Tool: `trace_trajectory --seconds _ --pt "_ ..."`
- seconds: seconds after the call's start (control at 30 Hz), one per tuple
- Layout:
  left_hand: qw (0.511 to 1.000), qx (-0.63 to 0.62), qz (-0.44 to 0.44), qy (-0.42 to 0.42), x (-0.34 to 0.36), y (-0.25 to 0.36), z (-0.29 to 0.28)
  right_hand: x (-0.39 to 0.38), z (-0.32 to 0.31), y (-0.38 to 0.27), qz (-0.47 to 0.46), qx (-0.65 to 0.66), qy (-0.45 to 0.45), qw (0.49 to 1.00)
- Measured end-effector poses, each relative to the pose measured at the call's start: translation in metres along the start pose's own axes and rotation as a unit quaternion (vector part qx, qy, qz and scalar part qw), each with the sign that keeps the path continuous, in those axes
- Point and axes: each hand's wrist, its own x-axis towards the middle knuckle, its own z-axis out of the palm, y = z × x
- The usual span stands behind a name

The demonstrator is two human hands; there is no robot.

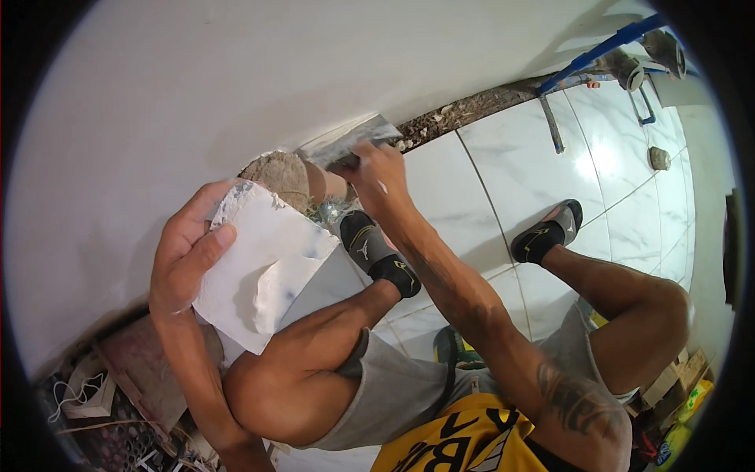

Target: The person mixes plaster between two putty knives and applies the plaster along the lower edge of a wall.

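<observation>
My left hand (pixel 189 244) grips a white flat board (pixel 275 228) by its edge, thumb on top. A ridge of white paste (pixel 270 295) lies on the board's lower part, and more is smeared along its top edge. My right hand (pixel 381 177) is closed around a wide metal trowel (pixel 354 135); its handle is mostly hidden by the fingers. The trowel's blade lies against the foot of the white wall (pixel 259 86). Just behind the board, a rough grey-brown lump (pixel 277 177) sits beside a brownish round piece (pixel 322 185) near the wall.
White marbled tiles (pixel 487 181) cover the floor, with a rubble-filled gap (pixel 464 108) along the wall. Blue frame legs (pixel 598 55) stand at far right, near a small stone-like block (pixel 659 159). Brown boards (pixel 153 370) and clutter lie lower left. My feet rest on the tiles.
</observation>
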Motion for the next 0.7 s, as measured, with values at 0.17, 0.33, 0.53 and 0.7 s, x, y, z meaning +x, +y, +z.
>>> trace_trajectory --seconds 0.17,0.33,0.53,0.7 --pt "1.0 0.02 0.011 0.003 0.003 0.001 0.001 0.004 -0.069 -0.002 -0.002 -0.046 0.074 0.996" --pt "1.0 0.024 0.016 -0.01 0.006 0.002 0.005 0.059 -0.136 0.011 -0.006 -0.109 0.114 0.987" --pt "0.999 0.031 0.002 -0.006 0.016 0.004 0.012 0.108 -0.177 0.013 -0.013 -0.187 0.099 0.977" --pt "0.999 0.019 0.0 -0.034 0.012 0.008 0.008 0.119 -0.17 0.025 -0.02 -0.166 0.086 0.982"
